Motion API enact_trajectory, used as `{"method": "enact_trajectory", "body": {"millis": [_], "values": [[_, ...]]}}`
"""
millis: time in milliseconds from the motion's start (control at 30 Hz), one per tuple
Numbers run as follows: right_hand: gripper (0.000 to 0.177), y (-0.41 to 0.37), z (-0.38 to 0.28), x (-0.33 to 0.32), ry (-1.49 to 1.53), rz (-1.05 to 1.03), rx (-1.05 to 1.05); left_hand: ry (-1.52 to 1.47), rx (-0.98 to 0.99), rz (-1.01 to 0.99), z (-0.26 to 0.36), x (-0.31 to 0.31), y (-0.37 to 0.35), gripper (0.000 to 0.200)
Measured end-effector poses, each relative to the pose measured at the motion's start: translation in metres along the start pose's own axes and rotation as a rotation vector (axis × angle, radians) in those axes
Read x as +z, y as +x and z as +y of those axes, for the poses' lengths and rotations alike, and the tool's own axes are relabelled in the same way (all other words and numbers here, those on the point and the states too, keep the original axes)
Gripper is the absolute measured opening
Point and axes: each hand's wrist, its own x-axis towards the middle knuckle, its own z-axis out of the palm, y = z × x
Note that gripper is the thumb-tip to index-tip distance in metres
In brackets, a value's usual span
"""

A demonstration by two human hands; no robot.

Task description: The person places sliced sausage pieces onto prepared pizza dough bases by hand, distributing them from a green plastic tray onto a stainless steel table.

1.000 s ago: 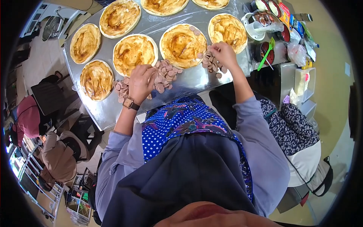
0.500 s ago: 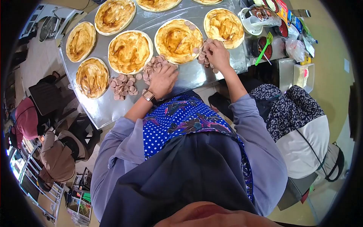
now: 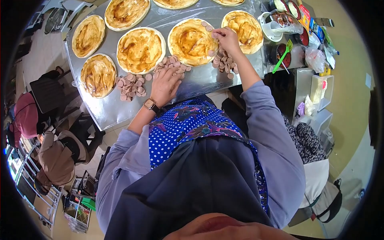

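Observation:
My right hand (image 3: 227,41) is at the right edge of a round, sauce-covered pizza base (image 3: 190,43), thumb and fingers pinched on a sausage slice. A few slices (image 3: 207,26) lie along that base's upper right rim, and another near its lower right edge. Below my right hand is a small pile of sausage slices (image 3: 225,64). My left hand (image 3: 165,85) rests with fingers extended at the lower edge of a middle pile of slices (image 3: 171,64). To its left is another pile of slices (image 3: 130,87), below a second sauced base (image 3: 141,50).
Several more sauced bases, including one at the right (image 3: 242,32) and one at the left (image 3: 98,76), lie on the metal table (image 3: 108,112). Bowls, packets and a green spatula (image 3: 283,56) crowd the right side. Other people are at both sides.
My right hand has lifted from the right pile of slices up to the pizza base's right edge, fingers pinched. My left hand has drawn slightly down and left from the middle pile.

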Motion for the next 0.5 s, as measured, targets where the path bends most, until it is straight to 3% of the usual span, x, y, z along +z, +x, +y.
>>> {"method": "enact_trajectory", "body": {"millis": [500], "values": [[0.021, -0.003, -0.001, 0.012, -0.106, 0.110, -0.036, -0.014, -0.040, 0.045, -0.001, -0.002, -0.007, 0.028]]}}
